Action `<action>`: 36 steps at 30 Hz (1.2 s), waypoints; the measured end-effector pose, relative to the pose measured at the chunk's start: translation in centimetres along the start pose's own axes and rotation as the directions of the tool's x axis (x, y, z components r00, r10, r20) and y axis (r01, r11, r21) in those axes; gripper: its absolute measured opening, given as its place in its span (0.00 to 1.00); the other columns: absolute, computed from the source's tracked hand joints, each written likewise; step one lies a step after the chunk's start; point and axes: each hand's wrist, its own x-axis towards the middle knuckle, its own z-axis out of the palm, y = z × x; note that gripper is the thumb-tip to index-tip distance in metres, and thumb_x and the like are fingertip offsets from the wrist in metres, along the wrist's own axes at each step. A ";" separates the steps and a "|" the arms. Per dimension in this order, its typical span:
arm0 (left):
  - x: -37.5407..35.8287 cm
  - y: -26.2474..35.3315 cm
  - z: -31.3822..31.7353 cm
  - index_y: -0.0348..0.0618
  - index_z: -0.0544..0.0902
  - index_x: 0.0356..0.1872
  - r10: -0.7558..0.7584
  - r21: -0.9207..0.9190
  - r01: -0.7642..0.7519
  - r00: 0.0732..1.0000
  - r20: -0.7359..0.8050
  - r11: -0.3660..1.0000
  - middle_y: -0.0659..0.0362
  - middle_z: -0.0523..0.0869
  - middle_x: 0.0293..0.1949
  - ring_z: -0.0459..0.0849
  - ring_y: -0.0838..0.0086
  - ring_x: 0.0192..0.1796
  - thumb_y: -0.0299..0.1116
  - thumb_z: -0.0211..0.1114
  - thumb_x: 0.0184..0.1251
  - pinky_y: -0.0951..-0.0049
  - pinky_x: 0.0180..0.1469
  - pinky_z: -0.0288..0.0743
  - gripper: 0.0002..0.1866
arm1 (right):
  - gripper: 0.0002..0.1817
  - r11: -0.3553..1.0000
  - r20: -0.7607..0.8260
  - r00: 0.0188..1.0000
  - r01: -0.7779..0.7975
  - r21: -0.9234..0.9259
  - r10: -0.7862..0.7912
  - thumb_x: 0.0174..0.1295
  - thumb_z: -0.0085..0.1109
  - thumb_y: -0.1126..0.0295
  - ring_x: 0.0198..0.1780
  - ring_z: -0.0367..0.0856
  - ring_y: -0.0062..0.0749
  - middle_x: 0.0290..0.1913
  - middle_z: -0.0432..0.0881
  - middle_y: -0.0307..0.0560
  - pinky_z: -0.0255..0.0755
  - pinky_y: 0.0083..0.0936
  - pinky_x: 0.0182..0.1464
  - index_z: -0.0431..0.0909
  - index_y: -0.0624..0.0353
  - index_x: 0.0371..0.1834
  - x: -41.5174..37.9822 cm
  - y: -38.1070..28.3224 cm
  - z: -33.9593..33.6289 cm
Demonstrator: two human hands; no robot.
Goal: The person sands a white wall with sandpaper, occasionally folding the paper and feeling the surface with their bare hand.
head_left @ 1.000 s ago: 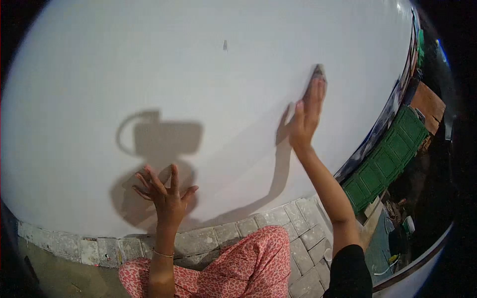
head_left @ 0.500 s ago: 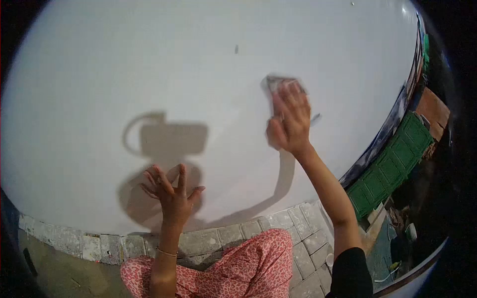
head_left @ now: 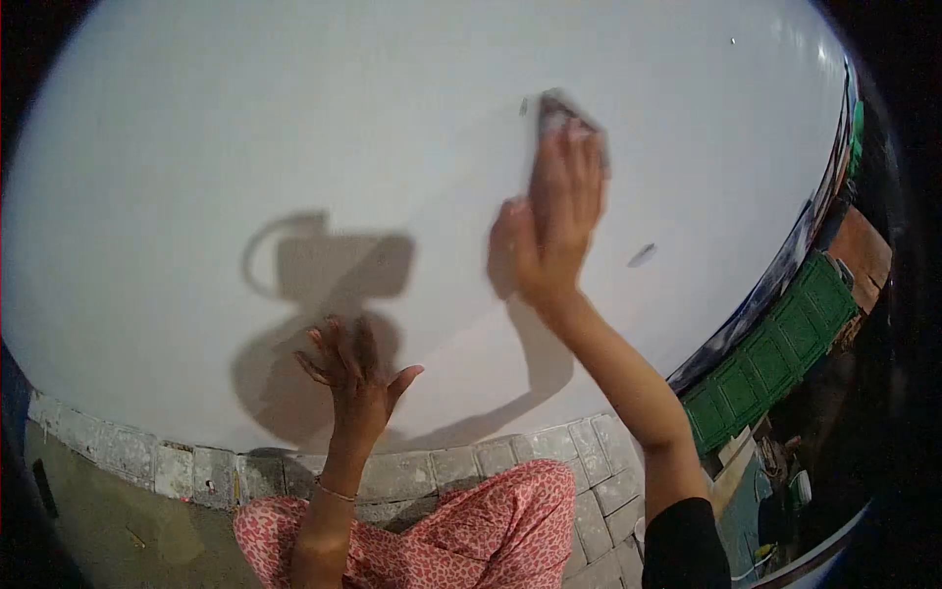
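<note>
A large white surface point(head_left: 442, 147) fills the upper view, with shadows of a head and arms on it. My right hand point(head_left: 561, 201) lies flat over a greyish cloth-like piece point(head_left: 559, 110), pressed against the surface; motion blurs both. Lower left, my left hand point(head_left: 355, 368) is spread with its fingers apart, at the surface, holding nothing. A small grey mark point(head_left: 524, 106) shows left of the cloth-like piece, and a larger grey mark point(head_left: 642, 255) lies to the right of my right hand.
Grey paving bricks point(head_left: 402, 473) run along the surface's lower edge. Patterned pink trousers point(head_left: 491, 525) cover my bent legs. On the right are a green ribbed panel point(head_left: 770, 348), a brown board point(head_left: 862, 245) and assorted clutter.
My right hand has moved up and slightly left with the greyish piece. The fingers of my left hand have shifted and remain spread. The view has shifted slightly.
</note>
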 end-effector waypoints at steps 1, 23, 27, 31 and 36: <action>-0.1 0.0 0.1 0.42 0.44 0.73 0.000 0.000 0.000 1.000 0.001 1.000 0.34 0.33 0.71 0.30 0.32 0.71 0.69 0.58 0.52 0.25 0.61 0.24 0.56 | 0.31 0.992 0.180 0.976 0.114 0.045 -0.120 0.55 0.52 0.66 0.71 0.57 0.53 0.69 0.62 0.52 0.42 0.49 0.71 0.65 0.62 0.65 -2.0 -0.7 1.0; 0.0 -0.1 0.8 0.23 0.36 0.68 -0.117 -0.044 0.112 0.982 -0.151 0.993 0.31 0.35 0.70 0.33 0.33 0.71 0.70 0.64 0.38 0.25 0.62 0.28 0.71 | 0.30 0.618 0.497 0.447 0.742 0.258 -0.744 0.60 0.50 0.53 0.72 0.55 0.30 0.68 0.65 0.38 0.41 0.44 0.73 0.64 0.44 0.68 -6.9 0.8 0.4; 0.0 0.2 0.5 0.24 0.30 0.67 -0.119 -0.033 0.116 0.987 -0.112 0.993 0.31 0.31 0.70 0.30 0.34 0.71 0.67 0.70 0.34 0.27 0.62 0.25 0.75 | 0.30 0.951 0.161 0.953 0.277 -0.134 -0.255 0.59 0.48 0.68 0.72 0.54 0.50 0.69 0.62 0.55 0.42 0.44 0.72 0.63 0.61 0.67 0.3 7.7 -3.2; -0.1 0.2 0.6 0.26 0.30 0.68 -0.125 -0.040 0.122 0.988 -0.088 0.992 0.31 0.30 0.70 0.30 0.33 0.71 0.66 0.71 0.34 0.27 0.62 0.25 0.75 | 0.29 0.992 -0.188 0.975 -0.109 0.063 0.119 0.62 0.44 0.71 0.73 0.48 0.56 0.70 0.55 0.65 0.39 0.44 0.72 0.56 0.73 0.67 1.8 10.8 -3.4; 0.0 0.0 0.6 0.26 0.32 0.68 -0.104 -0.037 0.100 0.987 -0.120 0.994 0.31 0.31 0.70 0.30 0.33 0.71 0.67 0.70 0.36 0.27 0.62 0.24 0.73 | 0.35 0.904 0.384 0.840 0.426 -0.028 -0.384 0.59 0.53 0.52 0.73 0.53 0.46 0.69 0.62 0.52 0.39 0.50 0.73 0.61 0.55 0.68 -8.1 6.5 -2.3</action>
